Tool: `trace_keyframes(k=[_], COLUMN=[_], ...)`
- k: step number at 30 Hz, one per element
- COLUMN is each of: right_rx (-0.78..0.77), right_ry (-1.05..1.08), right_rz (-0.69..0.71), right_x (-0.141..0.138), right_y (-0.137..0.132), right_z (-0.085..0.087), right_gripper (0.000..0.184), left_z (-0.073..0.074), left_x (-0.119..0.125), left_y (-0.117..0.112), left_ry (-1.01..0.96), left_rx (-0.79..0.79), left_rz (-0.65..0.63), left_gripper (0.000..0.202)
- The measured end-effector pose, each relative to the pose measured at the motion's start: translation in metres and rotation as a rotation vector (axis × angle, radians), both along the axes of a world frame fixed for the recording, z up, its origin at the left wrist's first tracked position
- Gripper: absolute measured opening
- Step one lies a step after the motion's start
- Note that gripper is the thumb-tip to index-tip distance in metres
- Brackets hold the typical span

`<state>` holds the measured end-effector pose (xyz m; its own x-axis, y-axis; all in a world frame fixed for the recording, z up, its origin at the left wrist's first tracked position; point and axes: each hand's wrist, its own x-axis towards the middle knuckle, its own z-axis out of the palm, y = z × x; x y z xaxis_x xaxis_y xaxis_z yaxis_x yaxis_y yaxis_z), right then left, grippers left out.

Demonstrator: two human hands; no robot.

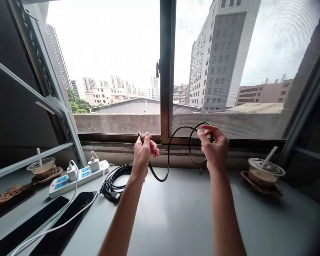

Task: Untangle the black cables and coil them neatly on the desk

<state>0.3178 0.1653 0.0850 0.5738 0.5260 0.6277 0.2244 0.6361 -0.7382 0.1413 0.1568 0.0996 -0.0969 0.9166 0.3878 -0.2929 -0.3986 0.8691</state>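
Observation:
A black cable point(168, 156) hangs in the air between my two hands, above the grey table point(170, 220). My left hand point(144, 153) pinches one stretch of it between thumb and fingers, with a short bit showing above the thumb. From there the cable sags, rises in an arch and runs to my right hand point(214, 145). That hand is closed on the cable, which makes a loop beside its fingers. One dark end dangles just left of the right wrist. Behind my left forearm lies a coiled black cable point(114, 181) with a connector at its front.
At left stand a white power strip point(80, 179) with two plugged-in chargers, phones point(66, 220) crossed by a white cord point(56, 227), and an iced drink point(42, 167). Another drink cup point(266, 170) sits at right. A metal frame point(72, 131) and window point(166, 71) bound the back.

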Motion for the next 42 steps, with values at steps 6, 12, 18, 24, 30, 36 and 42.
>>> trace_keyframes(k=[6, 12, 18, 24, 30, 36, 42], right_rx=[-0.018, -0.144, -0.276, -0.129, 0.053, -0.05, 0.057], right_ry=[-0.539, -0.933, -1.029, -0.778, -0.781, -0.5, -0.103], right_rz=[0.276, 0.315, 0.421, 0.291, -0.019, 0.102, -0.142], right_x=[-0.042, -0.07, -0.066, -0.025, -0.019, -0.036, -0.029], right_y=[-0.021, -0.039, -0.06, -0.076, -0.037, -0.032, -0.042], right_z=[0.009, 0.007, 0.013, 0.021, 0.011, 0.015, 0.023], right_gripper=[0.009, 0.023, 0.023, 0.014, 0.079, 0.022, 0.027], left_z=[-0.006, -0.009, -0.007, -0.003, -0.002, -0.007, -0.008], left_x=[0.0, 0.002, -0.008, -0.025, -0.022, -0.003, 0.008], left_y=[0.002, 0.008, 0.01, 0.002, -0.013, -0.021, -0.007], left_ry=[0.253, 0.09, 0.141, 0.661, 0.953, 0.719, 0.268], left_rx=[-0.136, -0.298, -0.249, 0.018, 0.653, 0.807, 0.429], left_rz=[-0.305, -0.431, -0.406, -0.128, 0.368, 0.501, 0.507], left_gripper=[0.048, 0.041, 0.023, 0.019, 0.023, 0.024, 0.02])
